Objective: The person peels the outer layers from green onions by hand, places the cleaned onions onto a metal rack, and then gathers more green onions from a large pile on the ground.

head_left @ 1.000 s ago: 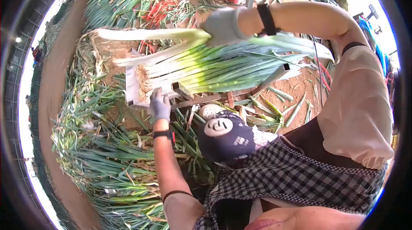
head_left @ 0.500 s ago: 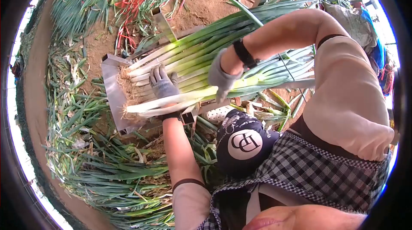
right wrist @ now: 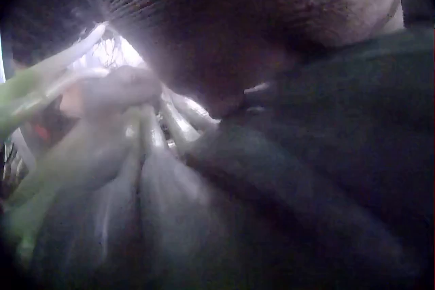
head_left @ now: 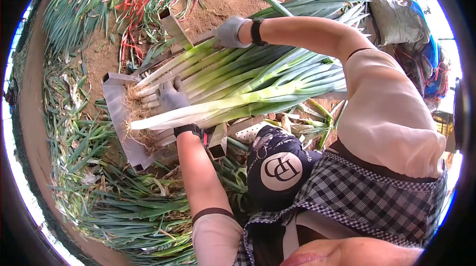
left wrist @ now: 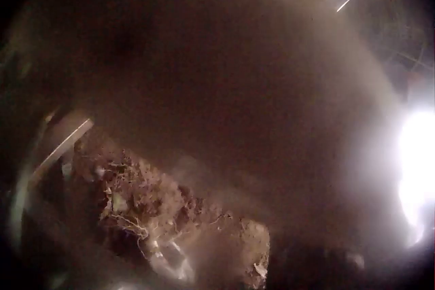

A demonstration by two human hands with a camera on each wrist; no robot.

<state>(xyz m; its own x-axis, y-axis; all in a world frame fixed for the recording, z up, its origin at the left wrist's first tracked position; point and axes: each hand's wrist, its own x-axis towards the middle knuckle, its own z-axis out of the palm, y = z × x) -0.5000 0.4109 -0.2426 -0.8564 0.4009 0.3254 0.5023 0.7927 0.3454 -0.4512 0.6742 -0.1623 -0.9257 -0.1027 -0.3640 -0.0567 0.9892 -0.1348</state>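
Many leeks (head_left: 233, 100) lie on the metal rack (head_left: 115, 98), roots (head_left: 132, 98) at one end edge; left hand (head_left: 173, 96) touches them, right hand (head_left: 231, 33) sits by the far edge (can't tell whether fingers clamp); uneven pushing might roll some off.

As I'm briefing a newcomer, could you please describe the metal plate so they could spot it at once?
In the head view, find the leeks lying side by side across the middle. Follow their white stems past the gloved left hand to the shaggy roots. Right at those roots is the metal plate, a broad, flat sheet, unlike the narrow metal posts beside the leeks.
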